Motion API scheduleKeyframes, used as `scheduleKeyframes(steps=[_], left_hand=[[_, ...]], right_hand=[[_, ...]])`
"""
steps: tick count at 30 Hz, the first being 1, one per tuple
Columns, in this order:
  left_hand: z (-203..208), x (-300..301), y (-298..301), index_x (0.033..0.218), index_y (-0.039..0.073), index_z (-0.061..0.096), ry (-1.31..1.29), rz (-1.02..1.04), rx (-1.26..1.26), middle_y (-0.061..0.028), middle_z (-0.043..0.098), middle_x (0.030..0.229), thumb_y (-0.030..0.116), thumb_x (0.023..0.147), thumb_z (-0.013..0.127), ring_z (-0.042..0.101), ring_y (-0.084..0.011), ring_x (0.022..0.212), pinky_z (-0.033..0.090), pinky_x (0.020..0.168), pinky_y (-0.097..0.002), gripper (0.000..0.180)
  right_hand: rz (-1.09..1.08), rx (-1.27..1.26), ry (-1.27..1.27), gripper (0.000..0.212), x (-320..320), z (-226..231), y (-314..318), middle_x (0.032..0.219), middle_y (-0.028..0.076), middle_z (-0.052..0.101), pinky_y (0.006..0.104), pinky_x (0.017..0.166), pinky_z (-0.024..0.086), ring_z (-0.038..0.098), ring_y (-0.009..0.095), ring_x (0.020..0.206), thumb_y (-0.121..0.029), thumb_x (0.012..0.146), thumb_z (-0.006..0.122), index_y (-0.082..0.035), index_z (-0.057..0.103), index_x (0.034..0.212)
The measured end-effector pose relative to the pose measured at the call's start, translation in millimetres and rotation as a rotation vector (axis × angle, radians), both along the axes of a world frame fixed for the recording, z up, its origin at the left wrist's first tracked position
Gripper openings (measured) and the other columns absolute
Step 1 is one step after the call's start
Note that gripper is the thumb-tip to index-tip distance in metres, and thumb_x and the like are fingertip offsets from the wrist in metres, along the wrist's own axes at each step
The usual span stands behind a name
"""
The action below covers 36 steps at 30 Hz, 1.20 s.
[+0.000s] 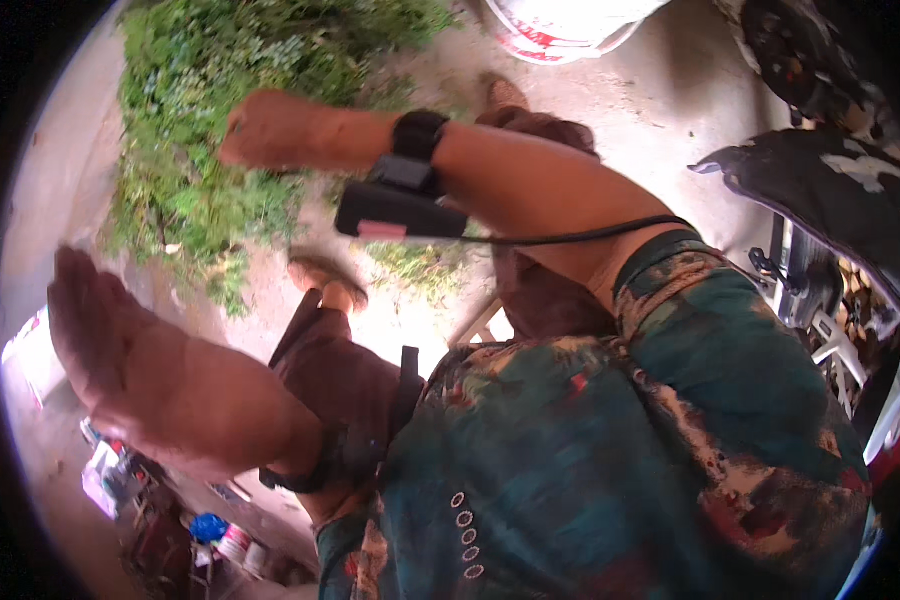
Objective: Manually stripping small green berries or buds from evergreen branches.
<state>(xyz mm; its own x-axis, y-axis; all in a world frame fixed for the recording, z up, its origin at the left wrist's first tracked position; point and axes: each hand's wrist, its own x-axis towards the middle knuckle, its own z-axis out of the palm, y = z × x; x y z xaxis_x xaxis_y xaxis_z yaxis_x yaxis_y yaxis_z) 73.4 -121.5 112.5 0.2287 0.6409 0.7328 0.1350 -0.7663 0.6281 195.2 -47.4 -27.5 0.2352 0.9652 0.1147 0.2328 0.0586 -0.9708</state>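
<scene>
My left hand (155, 375) is raised at the left, palm showing, its fingers stretched out and held together. Nothing lies in its palm. Across the upper middle reaches my right arm, and my right hand (270, 130) is over a heap of cut green leafy stems (260, 55) on the floor. Its fingers are turned away and blurred, so whether it holds anything cannot be seen. A black strap with a dark box-shaped device (395, 208) sits on the right wrist, and a cable runs from it to the sleeve.
A white bucket with red markings (570, 30) stands at the top. Loose green sprigs (410, 262) lie near my feet. At the right are a dark padded piece (830, 190) and a white frame (840, 355). Mixed items, one blue (208, 527), lie at lower left.
</scene>
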Motion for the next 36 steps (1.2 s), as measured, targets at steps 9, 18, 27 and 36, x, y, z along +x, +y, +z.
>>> scheduleKeyframes(steps=[9,18,27,36], left_hand=[[-27,-54,-8,0.105,-0.007,0.053,-0.107,-0.176,-0.293,-0.0264,0.06,0.1,0.04,0.096,0.023,0.058,-0.0315,0.099,0.044,0.089,-0.0374,0.057],[-71,-46,-18,0.118,-0.008,0.043,-0.08,-0.251,-0.954,-0.0219,0.052,0.116,0.025,0.096,0.03,0.05,-0.0297,0.111,0.039,0.096,-0.0375,0.042],[-119,-72,-7,0.119,-0.009,0.041,-0.366,-0.332,-1.526,-0.0221,0.05,0.117,0.029,0.096,0.034,0.049,-0.0286,0.111,0.038,0.097,-0.0359,0.046],[-113,-26,-22,0.123,-0.009,0.039,-0.115,-0.407,-1.287,-0.0219,0.05,0.12,0.026,0.096,0.029,0.049,-0.0299,0.114,0.035,0.1,-0.0385,0.046]], right_hand=[[-0.068,0.244,-0.528,0.022,11,-30,53,0.069,0.018,0.06,0.0452,0.057,0.048,0.058,0.035,0.06,-0.027,0.071,0.058,-0.007,0.065,0.077],[0.081,0.296,-0.038,0.018,74,49,-42,0.06,0.001,0.048,0.0253,0.037,0.033,0.036,0.008,0.041,-0.017,0.084,0.052,-0.006,0.052,0.069],[-0.003,0.003,0.374,0.019,85,50,-48,0.06,-0.003,0.043,0.0208,0.036,0.025,0.034,0.005,0.041,-0.021,0.082,0.056,-0.007,0.048,0.072],[-0.016,0.041,0.325,0.019,91,48,-54,0.065,-0.002,0.046,0.02,0.036,0.027,0.036,0.005,0.045,-0.023,0.084,0.056,-0.005,0.049,0.079]])
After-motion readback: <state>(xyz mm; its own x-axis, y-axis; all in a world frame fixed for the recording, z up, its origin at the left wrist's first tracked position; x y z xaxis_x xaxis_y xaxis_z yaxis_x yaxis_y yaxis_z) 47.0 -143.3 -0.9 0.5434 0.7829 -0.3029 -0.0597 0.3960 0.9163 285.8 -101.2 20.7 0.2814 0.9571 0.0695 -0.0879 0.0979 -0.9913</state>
